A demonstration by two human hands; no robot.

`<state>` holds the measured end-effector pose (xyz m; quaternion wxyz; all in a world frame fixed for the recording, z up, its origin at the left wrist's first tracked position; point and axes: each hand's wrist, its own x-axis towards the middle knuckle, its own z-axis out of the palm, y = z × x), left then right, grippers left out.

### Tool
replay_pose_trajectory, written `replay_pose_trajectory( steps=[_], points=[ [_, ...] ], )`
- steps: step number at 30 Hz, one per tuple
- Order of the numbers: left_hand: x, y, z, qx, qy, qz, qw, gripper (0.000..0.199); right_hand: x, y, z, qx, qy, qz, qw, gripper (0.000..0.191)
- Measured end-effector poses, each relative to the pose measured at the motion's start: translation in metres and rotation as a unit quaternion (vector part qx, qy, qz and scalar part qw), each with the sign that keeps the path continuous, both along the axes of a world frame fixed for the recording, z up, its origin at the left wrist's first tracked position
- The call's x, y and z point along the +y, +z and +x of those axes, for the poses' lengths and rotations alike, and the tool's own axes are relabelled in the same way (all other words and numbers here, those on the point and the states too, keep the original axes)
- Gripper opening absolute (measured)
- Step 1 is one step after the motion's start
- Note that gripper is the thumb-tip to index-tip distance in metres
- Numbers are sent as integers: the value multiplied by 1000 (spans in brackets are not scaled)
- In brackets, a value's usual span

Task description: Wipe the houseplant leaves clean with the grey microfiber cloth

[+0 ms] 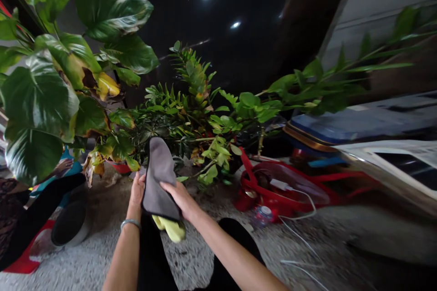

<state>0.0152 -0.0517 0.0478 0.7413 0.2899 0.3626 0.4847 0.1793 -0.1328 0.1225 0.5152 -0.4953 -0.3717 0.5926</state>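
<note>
- As far as the handling of the grey cloth (160, 177) goes, it looks midway: the cloth is up off the ground and between both hands, so picking up is done; letting go is not.
- The cloth itself is in front of the knees, close to the foliage, with a dark border and an uneven surface, so it is not laid flat.
- The right hand (179, 196) is clamped on the cloth's right side, a digit across its grey face. The left hand (137, 191) is at the opposite edge — its fingers are partly hidden, so I cannot tell whether they grip or only touch.
- Counts, biggest first: several plants, their stems too tangled to number; one broad-leaved plant (41, 95) stands out at left.
- One red bag (252, 175) at right on the ground, loops up.
- One dark bucket (69, 223) at left, near another person's black-clad leg (64, 193).
- One grey cloth, plus one yellow piece (175, 231) showing beneath it — a second cloth or the same one's underside, I cannot tell.
- Two bare hands at the cloth, one bracelet (130, 223) on the left wrist.
- One clear bottle (263, 214) beside the bag.
- One white adapter (280, 184) over the bag, with white cable (305, 236) trailing to the ground.
</note>
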Motion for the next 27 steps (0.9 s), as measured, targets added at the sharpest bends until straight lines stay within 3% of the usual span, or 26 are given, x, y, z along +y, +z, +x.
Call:
replay_pose_trajectory(
  steps=[2, 4, 7, 10, 12, 14, 18, 22, 27],
  points=[
    [2, -1, -7, -12, 34, -2, 999, 51, -30, -25, 6, -25, 16, -29, 999, 44],
    [0, -1, -13, -15, 72, -1, 997, 46, -59, -35, 14, -47, 34, -29, 998, 40],
    [-21, 2, -17, 5, 133, 17, 991, 43, -83, -26, 31, -83, 43, 15, 995, 41],
    [-65, 14, -11, 53, 175, 41, 982, 46, -87, -6, 44, -161, 29, 44, 986, 42],
    [-101, 25, -2, 78, 141, 70, 984, 50, -88, 8, 44, -258, 18, 61, 964, 45],
    [-134, 35, 8, 84, 82, 115, 986, 59, -91, 21, 36, -366, 21, 102, 925, 54],
    [-170, 39, 21, 85, 45, 147, 984, 73, -105, 40, 8, -464, 70, 211, 857, 59],
    [-179, 28, 24, 57, 70, 119, 989, 62, -120, 47, -10, -451, 43, 248, 856, 56],
    [-191, 28, 27, 32, 39, 102, 994, 68, -128, 39, -4, -368, 29, 273, 889, 56]
  ],
)
